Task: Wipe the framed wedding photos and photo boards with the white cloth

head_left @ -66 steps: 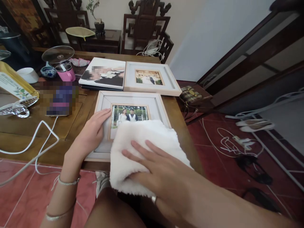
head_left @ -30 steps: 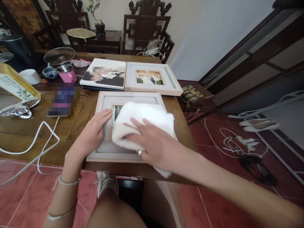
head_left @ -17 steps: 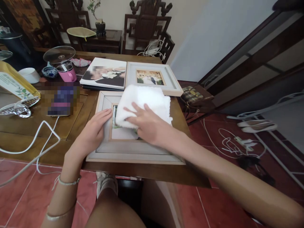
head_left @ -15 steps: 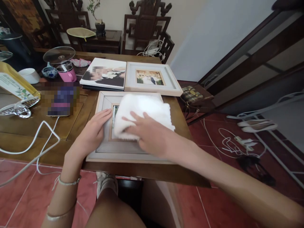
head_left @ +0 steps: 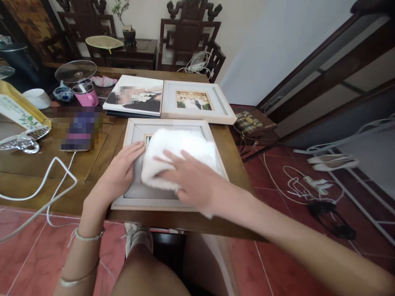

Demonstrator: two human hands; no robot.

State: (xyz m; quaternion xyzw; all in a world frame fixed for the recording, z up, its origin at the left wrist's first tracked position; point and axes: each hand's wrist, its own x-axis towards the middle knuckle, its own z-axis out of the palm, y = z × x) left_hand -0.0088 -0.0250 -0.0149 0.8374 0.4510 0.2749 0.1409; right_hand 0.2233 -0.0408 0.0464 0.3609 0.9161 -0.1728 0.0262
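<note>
White, fluffy cloth [head_left: 188,142] overlies a pale frame [head_left: 148,202]; right fingers [head_left: 173,158] spread, left fingers [head_left: 132,149] together.

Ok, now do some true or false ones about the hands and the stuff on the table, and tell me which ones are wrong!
1. The right hand is on the white cloth. True.
2. The left hand is holding the pink mug. False: it rests on the left side of the near frame.
3. The pink mug stands beside a blue-and-white pot. True.
4. The white cloth covers the far frame. False: it lies over the near frame, hiding most of its photo.
5. The left wrist has a bracelet. True.
</note>
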